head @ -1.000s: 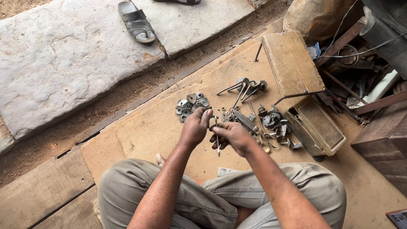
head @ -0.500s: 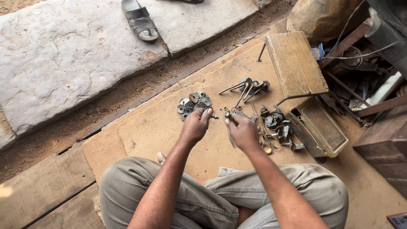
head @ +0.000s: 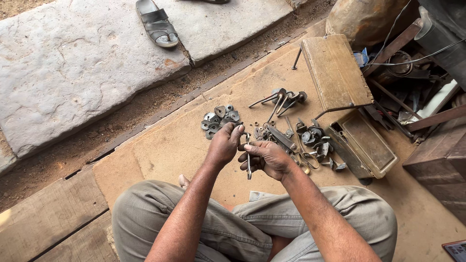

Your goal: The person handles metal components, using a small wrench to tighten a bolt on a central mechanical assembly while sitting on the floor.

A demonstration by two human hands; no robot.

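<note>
While the person sits cross-legged on a big sheet of brown cardboard (head: 160, 155), everything else spreads out around it — a wide grey stone slab (head: 73, 63) off to the upper left with a worn sandal (head: 156, 23) lying on it, and a strip of dirt between slab and cardboard. To the right there's a wooden toolbox (head: 361, 143) with its lid (head: 336, 73) flipped open, plus a messy pile of scrap metal and wire beyond it. Closer in, a loose bunch of long bolts (head: 279, 98) lies near the lid, a cluster of flat metal washers (head: 221, 119) sits just ahead of the hands, and a heap of small dark fittings (head: 310, 140) lies by the toolbox.

The right hand (head: 267, 157) is curled around a thin metal wrench (head: 248, 157), gripping it upright just above the cardboard in front of the knees. The left hand (head: 224, 144) is closed at the tool's top end — fingers pinched there, though what exactly they're pinching is too small to tell.
</note>
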